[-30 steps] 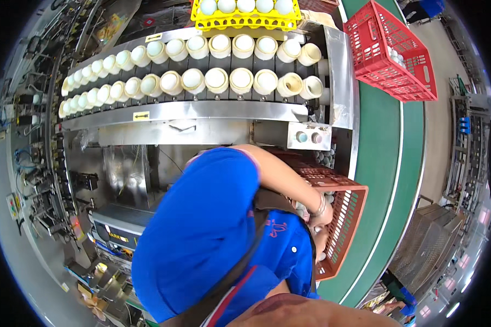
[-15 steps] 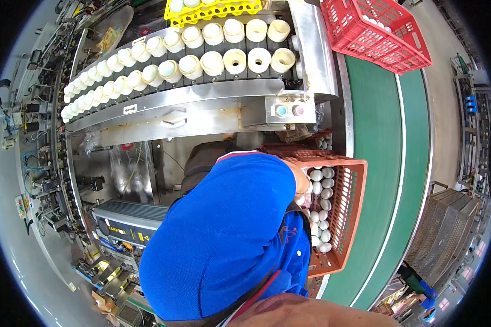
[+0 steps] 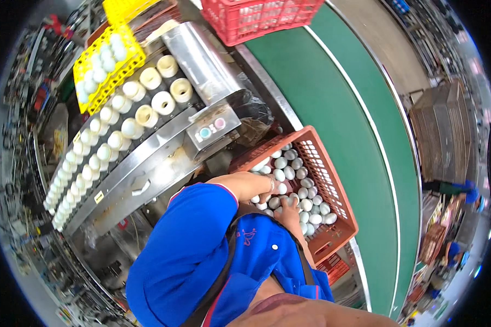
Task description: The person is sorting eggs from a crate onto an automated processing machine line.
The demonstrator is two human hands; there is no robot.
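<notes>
A reddish-brown plastic crate [image 3: 341, 210] of pale eggs [image 3: 306, 205] sits in front of me, to the right of the metal machine. Both my hands are down inside it, close together. My left hand [image 3: 267, 187] reaches in over the crate's near left side, its fingers bent down around an egg [image 3: 281, 188]. Beside it, my right hand [image 3: 289, 214] has its fingers curled onto an egg among the others. The fingertips of both hands are partly hidden by eggs.
On the left, a conveyor carries two rows of cream cups [image 3: 146, 115], most holding eggs, several bare. Its control box [image 3: 213, 129] has two buttons. Yellow egg trays [image 3: 117, 65] stand behind. A green belt [image 3: 333, 103] runs along the right, with a red crate [image 3: 256, 22] at its far end.
My view has turned, so the machine now slants and the crate shows more fully. Both hands, mostly hidden by my shoulder and sleeve before, now show among the eggs.
</notes>
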